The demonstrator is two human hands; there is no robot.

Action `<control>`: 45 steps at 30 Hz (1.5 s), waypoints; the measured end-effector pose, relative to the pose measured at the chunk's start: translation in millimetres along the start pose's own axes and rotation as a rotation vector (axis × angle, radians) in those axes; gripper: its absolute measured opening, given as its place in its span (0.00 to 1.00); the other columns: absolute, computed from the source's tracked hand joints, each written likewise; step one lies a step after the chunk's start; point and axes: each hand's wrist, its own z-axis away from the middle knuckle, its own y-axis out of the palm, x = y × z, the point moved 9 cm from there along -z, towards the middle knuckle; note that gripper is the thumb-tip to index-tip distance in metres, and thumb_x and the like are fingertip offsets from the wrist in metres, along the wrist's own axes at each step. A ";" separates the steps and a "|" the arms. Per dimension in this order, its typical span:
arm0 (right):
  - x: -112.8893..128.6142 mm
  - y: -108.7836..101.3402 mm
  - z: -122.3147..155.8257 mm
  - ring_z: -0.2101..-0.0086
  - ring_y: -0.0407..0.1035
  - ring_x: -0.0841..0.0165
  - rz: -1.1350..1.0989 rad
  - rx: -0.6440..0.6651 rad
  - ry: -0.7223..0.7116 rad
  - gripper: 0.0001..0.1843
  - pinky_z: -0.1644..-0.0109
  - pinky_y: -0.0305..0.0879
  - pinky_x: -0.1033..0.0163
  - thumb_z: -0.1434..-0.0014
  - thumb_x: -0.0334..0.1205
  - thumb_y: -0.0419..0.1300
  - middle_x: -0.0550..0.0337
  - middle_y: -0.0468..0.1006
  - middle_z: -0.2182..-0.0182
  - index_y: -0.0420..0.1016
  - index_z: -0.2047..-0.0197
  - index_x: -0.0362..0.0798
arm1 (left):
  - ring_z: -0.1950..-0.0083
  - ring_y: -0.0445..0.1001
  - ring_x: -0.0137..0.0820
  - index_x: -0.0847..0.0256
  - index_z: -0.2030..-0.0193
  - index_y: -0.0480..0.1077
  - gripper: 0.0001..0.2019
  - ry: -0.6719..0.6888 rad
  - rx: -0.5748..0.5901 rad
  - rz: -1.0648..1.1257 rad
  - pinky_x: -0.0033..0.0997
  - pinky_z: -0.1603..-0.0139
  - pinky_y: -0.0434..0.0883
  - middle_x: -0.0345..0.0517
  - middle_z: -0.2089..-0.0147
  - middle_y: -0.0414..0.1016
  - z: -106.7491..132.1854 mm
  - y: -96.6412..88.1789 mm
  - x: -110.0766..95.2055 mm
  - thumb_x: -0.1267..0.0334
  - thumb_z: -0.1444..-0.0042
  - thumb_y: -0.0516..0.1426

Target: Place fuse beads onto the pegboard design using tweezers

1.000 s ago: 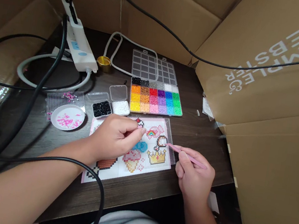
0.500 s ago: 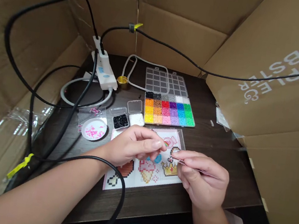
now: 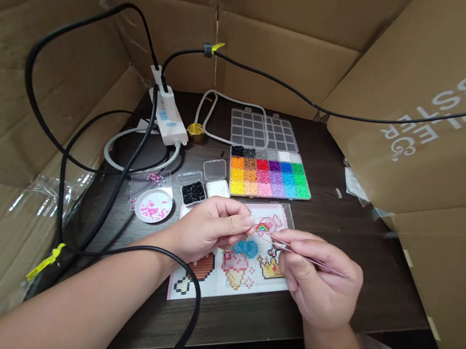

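My right hand point(image 3: 325, 276) is closed around thin pinkish tweezers point(image 3: 314, 261). Their tips point left and reach to the fingertips of my left hand point(image 3: 219, 225). Thumb and forefinger of that hand are pinched together; whatever lies between them is too small to make out. Both hands hover over a pattern sheet point(image 3: 215, 291) printed with pixel pictures, including a crown point(image 3: 270, 266), an ice cream point(image 3: 235, 271) and a blue shape point(image 3: 247, 249). A clear pegboard point(image 3: 290, 215) lies over part of the sheet, largely behind my hands.
Behind the sheet stands an open bead box point(image 3: 270, 174) of many colours. Small boxes hold black beads point(image 3: 194, 192) and white beads point(image 3: 217, 188). A white dish point(image 3: 153, 206) contains pink beads. A power strip point(image 3: 170, 115) and a black cable point(image 3: 193, 314) flank my left arm.
The tweezers' tips have come left to my left fingertips, and my hands are slightly closer together. The whole view has shifted a little.
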 end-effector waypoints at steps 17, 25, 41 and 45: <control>-1.2 3.3 -2.3 0.85 0.66 0.77 -0.064 -0.005 0.023 0.09 0.82 0.66 0.66 0.40 0.31 0.67 0.54 0.87 0.59 0.85 0.59 0.55 | 0.78 0.54 0.21 0.63 0.74 0.66 0.20 -0.018 -0.013 -0.030 0.26 0.76 0.50 0.33 0.80 0.60 -0.7 -0.5 2.0 0.49 0.42 0.63; -1.6 3.8 -3.4 0.86 0.65 0.77 -0.097 -0.015 0.043 0.08 0.84 0.63 0.67 0.40 0.32 0.67 0.54 0.87 0.60 0.84 0.60 0.54 | 0.78 0.54 0.20 0.63 0.74 0.66 0.19 0.009 -0.003 -0.022 0.25 0.77 0.49 0.33 0.80 0.60 -0.4 1.3 -0.3 0.51 0.40 0.62; -2.8 4.7 -3.4 0.86 0.63 0.79 -0.139 -0.012 0.063 0.09 0.83 0.61 0.68 0.39 0.31 0.66 0.55 0.87 0.60 0.84 0.60 0.54 | 0.79 0.53 0.19 0.64 0.73 0.67 0.19 0.008 0.007 -0.025 0.24 0.77 0.50 0.33 0.80 0.61 -0.1 2.5 -0.7 0.51 0.38 0.61; -2.7 4.9 -3.7 0.85 0.63 0.79 -0.150 -0.008 0.056 0.10 0.82 0.62 0.68 0.39 0.30 0.66 0.56 0.87 0.60 0.84 0.58 0.55 | 0.78 0.55 0.19 0.65 0.70 0.70 0.19 0.012 -0.002 -0.036 0.24 0.77 0.50 0.34 0.79 0.64 -0.5 1.8 -0.5 0.49 0.38 0.61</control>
